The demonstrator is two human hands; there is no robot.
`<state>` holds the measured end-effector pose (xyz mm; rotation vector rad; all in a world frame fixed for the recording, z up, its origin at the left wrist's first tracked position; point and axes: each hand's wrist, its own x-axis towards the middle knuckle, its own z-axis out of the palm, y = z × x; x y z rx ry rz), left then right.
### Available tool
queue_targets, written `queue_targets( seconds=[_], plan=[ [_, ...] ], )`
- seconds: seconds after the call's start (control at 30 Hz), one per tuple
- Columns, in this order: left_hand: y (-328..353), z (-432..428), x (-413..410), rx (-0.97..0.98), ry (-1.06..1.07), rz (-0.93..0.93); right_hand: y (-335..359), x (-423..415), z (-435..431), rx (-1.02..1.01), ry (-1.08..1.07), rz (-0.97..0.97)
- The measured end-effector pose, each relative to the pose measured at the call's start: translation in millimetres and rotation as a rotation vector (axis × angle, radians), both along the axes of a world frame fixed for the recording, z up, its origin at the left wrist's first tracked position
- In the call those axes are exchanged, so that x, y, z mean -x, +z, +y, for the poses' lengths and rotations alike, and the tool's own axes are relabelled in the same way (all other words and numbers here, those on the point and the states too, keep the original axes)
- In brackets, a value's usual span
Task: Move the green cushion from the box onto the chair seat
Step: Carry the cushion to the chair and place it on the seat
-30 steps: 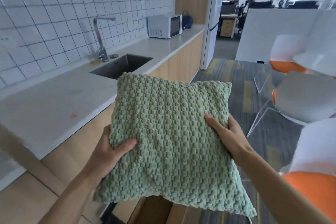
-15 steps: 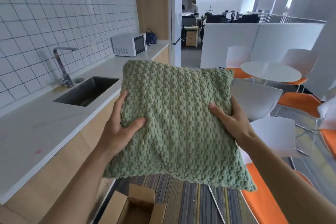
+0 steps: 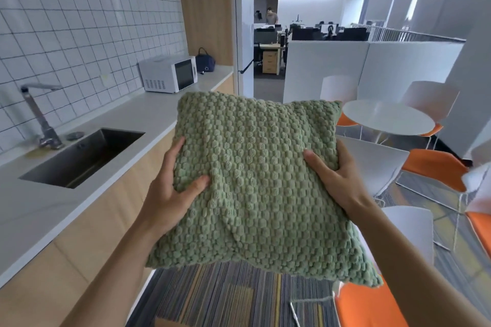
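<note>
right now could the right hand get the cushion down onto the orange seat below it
Probably yes. The right hand holds the cushion with the left hand, and the orange seat sits just under its lower right corner with nothing visible between.

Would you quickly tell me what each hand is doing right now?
Left hand: closed on the cushion, left edge.
Right hand: closed on the cushion, right edge.
</note>
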<state>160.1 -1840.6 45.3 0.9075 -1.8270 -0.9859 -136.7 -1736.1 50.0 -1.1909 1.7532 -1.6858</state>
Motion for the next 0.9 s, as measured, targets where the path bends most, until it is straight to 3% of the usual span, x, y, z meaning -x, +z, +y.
queue_targets(
  seconds=[0.37,0.9],
  plan=[
    [-53.8,-197.4,94.7,-0.081,-0.072,0.001,-38.5,84.3,-173.5,-0.100,-0.128,0.027],
    [-61.9,-492.8,268.4,-0.032,-0.113,-0.080,-60.8,249.2,-455.0,-0.077,-0.195,0.016]
  ],
)
